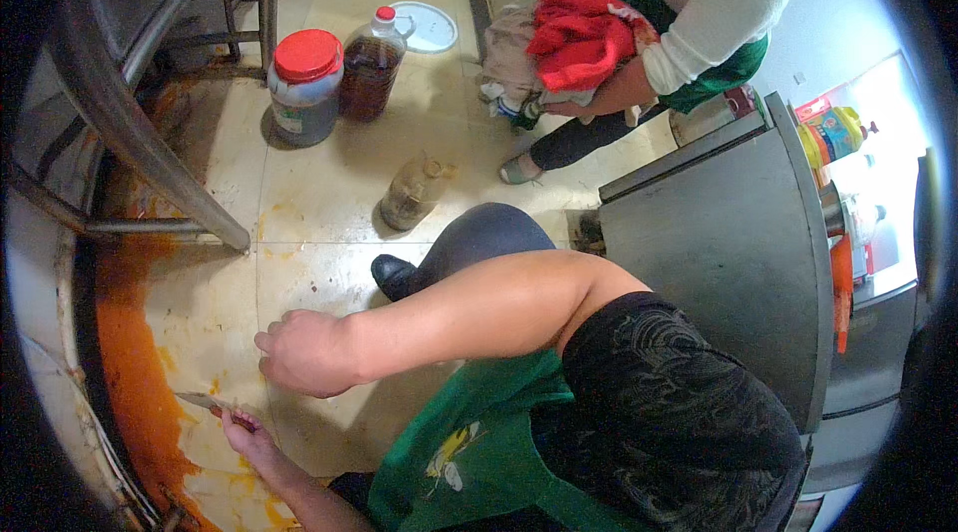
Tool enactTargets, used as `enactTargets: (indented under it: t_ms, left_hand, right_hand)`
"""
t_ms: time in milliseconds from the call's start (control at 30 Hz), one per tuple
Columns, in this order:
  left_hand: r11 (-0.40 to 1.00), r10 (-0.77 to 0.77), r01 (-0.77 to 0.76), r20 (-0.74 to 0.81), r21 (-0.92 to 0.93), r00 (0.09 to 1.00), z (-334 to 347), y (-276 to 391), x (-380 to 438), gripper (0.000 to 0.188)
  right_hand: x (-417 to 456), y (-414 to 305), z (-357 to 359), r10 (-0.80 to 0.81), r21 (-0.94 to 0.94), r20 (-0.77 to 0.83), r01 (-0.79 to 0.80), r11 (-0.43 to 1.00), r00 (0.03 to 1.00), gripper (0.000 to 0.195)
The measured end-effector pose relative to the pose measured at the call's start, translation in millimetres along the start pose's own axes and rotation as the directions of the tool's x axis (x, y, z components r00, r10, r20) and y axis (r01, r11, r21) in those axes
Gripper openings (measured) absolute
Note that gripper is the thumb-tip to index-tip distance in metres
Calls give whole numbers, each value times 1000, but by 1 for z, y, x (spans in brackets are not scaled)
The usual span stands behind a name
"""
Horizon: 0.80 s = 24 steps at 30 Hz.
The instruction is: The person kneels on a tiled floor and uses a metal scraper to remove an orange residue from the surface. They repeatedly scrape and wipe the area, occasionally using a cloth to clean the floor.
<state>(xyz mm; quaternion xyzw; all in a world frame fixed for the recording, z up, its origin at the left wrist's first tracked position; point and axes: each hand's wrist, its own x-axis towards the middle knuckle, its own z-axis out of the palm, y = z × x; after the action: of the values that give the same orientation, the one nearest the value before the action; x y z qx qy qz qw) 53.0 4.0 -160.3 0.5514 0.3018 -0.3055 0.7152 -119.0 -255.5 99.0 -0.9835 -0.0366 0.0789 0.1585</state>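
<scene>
My left hand grips the reddish-brown handle of a small metal-bladed tool, a knife or scraper. Its blade points at the edge of a thick orange-brown greasy layer on the tiled floor along the wall. Above and to the right of it, my right hand hangs over the pale tiles, back towards me and fingers curled; its palm is hidden. Orange smears mark the tiles by the blade.
A metal stand's leg meets the floor nearby. Beyond are a red-lidded jar, a jug of dark liquid, a dirty bottle and a white lid. Another person holds cloths beside a metal cabinet.
</scene>
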Motion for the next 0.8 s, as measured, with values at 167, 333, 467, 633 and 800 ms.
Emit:
enactTargets:
  t_ms: [167,333,467,633,800]
  left_hand:
    - [997,48,-47,-14,56,999,4,0,-15,27]
    - [998,38,-40,35,47,999,-12,-1,5,25]
    - [999,7,-9,65,31,998,-8,2,-2,22]
    - [1000,-3,2,74,12,997,-2,5,-11,15]
    - [999,34,-34,26,5,999,-9,0,-1,10]
  right_hand:
    - [-2,4,6,-5,34,-33,6,999,999,20]
    - [-3,4,9,-63,-29,-71,62,998,995,20]
    - [-9,2,0,-62,-80,-49,58,995,997,20]
    - [-5,6,4,-79,-39,-8,79,996,997,19]
    - [-4,6,9,-51,-49,-32,49,998,998,19]
